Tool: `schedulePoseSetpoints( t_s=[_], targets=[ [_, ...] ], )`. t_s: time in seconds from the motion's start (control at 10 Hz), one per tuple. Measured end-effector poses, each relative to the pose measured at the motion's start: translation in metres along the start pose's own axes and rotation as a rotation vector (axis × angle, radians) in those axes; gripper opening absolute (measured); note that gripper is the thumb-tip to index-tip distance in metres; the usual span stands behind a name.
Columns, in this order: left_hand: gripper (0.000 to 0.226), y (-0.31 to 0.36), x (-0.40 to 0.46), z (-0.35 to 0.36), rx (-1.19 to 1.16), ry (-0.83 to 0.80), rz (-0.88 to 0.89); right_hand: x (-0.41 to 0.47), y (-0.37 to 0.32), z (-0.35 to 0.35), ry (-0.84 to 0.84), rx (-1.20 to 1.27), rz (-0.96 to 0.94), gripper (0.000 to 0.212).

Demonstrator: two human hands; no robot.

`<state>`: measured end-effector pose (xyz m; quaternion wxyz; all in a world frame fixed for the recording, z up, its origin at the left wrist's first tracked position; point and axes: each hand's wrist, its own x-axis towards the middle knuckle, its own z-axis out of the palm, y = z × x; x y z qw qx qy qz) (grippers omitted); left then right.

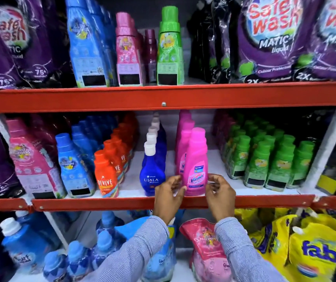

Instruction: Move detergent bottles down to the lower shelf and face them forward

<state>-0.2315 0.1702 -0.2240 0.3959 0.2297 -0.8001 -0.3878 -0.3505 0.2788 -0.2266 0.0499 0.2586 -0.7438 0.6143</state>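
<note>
On the middle shelf [122, 203], a row of orange Revive bottles [105, 176] stands left of a row of blue Ujala bottles [151, 176]. The left hand [168, 197] hovers at the shelf edge with fingers [180, 190] loosely curled, their tips at the lower left side of the pink Vanish bottle [196, 165]. That bottle stands upright, label forward, at the front of its row. The right hand [221, 197] flanks its other side, fingers half open, holding nothing.

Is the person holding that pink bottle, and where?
Both hands, left and right, are at the lower sides of the pink Vanish bottle, fingertips at its edges. It stands on the shelf; a firm grip cannot be told.
</note>
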Motion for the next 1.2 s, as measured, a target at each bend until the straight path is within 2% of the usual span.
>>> schedulePoseSetpoints(
  t_s=[0.2, 1.0, 1.1, 1.2],
  targets=[
    [0.032, -0.001, 0.003, 0.004, 0.099, 0.027, 0.045, 0.003, 0.000, -0.006, -0.079, 0.032, 0.012, 0.020],
    [0.041, -0.009, -0.002, 0.012, 0.149, 0.095, -0.004, 0.012, 0.003, -0.017, -0.305, 0.080, 0.022, 0.026],
    [0.044, 0.001, -0.006, 0.005, 0.110, 0.097, 0.003, 0.006, -0.005, -0.022, -0.205, 0.147, 0.065, 0.025],
    [0.045, 0.029, -0.004, -0.014, 0.109, 0.185, 0.168, -0.006, -0.037, -0.052, 0.194, 0.326, -0.051, 0.029]
  ],
)
